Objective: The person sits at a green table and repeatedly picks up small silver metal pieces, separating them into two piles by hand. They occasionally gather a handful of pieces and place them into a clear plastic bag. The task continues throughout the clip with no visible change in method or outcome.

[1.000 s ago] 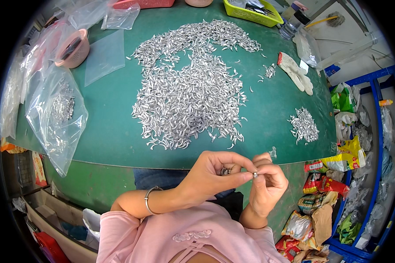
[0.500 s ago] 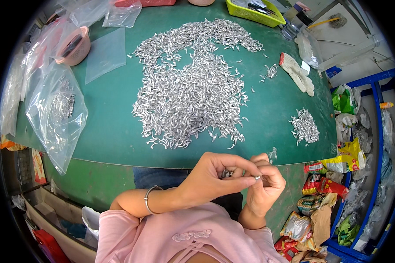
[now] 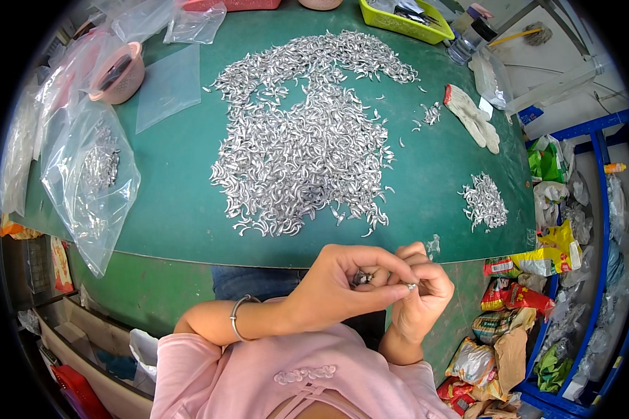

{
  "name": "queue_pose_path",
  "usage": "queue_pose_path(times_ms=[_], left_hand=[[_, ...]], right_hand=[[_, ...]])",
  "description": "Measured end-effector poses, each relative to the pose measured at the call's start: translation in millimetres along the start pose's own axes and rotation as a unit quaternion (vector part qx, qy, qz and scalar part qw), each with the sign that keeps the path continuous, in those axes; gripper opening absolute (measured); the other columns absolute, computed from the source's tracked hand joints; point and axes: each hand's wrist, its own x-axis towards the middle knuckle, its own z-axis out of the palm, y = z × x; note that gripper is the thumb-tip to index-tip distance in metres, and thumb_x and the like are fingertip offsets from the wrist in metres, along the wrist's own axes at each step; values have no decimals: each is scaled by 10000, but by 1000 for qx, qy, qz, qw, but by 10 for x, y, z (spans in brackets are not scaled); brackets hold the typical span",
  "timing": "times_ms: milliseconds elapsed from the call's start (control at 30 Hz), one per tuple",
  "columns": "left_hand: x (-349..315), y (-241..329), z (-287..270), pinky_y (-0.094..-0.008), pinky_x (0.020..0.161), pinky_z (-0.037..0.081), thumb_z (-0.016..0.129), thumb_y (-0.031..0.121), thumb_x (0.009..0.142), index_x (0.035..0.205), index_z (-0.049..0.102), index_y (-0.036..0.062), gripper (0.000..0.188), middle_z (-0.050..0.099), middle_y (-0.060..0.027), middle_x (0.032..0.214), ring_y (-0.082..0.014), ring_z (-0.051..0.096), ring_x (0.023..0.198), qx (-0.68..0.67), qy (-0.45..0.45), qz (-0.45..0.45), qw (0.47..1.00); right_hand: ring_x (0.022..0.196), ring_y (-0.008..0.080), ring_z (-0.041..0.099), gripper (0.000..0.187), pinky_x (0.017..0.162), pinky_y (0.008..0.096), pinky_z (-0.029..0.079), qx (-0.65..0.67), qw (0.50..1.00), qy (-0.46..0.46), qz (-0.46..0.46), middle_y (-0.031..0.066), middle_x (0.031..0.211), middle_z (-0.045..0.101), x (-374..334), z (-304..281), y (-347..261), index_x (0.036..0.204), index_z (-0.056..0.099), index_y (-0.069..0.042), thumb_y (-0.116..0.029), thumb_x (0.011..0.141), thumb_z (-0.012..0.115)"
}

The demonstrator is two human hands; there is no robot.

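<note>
Lower centre, by the table edge, left hand and right hand pinch a metal bit; printed packets lower right.

A tiny silvery piece sits at the fingertips — other bits lie in the left hand

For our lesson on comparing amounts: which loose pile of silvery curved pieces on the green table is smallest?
The sparse cluster just left of the white glove: far fewer pieces than the broad central heap or the compact right-hand pile.
</note>
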Motion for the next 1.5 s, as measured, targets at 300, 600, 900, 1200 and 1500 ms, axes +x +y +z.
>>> queue_pose_path(times_ms=[300, 600, 900, 1200, 1500], left_hand=[[0, 6, 12, -197, 482, 236, 623, -23, 781, 915, 636, 0, 137, 328, 80, 561, -13, 282, 523, 5, 0, 11, 1000], [11, -19, 2, -192, 487, 225, 636, -23, 770, 914, 615, -4, 147, 342, 79, 561, -12, 276, 522, -11, 2, 17, 1000], [31, -48, -13, -189, 506, 342, 638, -29, 768, 906, 600, -18, 144, 376, 57, 548, -29, 384, 523, -39, 1, 7, 999], [32, -58, -16, -195, 521, 368, 631, -13, 782, 898, 605, -8, 118, 506, 16, 586, -59, 524, 579, -41, 31, -23, 998], [33, -91, -39, -177, 484, 293, 640, 12, 784, 896, 611, -1, 116, 454, 47, 584, -22, 430, 543, -51, 35, -32, 998]], right_hand=[[703, 205, 503, 174, 644, 312, 403, 15, 1000, -5, 15, 103, 699, 591, 1, 5, -5, 790, 575, 28, -122, 792, 664], [714, 188, 487, 212, 651, 308, 393, 73, 995, -9, 73, 79, 703, 579, -23, 34, -40, 806, 573, 18, -172, 801, 670], [709, 175, 482, 132, 574, 261, 406, 184, 971, -9, 152, 101, 789, 551, -62, 45, -107, 817, 558, 11, -89, 803, 642], [703, 175, 503, 95, 510, 228, 426, 200, 965, 20, 168, 128, 821, 550, -82, 68, -137, 833, 565, 17, -66, 817, 608], [680, 188, 518, 96, 585, 282, 418, 5, 998, 31, 60, 118, 765, 584, -73, 37, -66, 800, 572, 34, -20, 758, 638]])
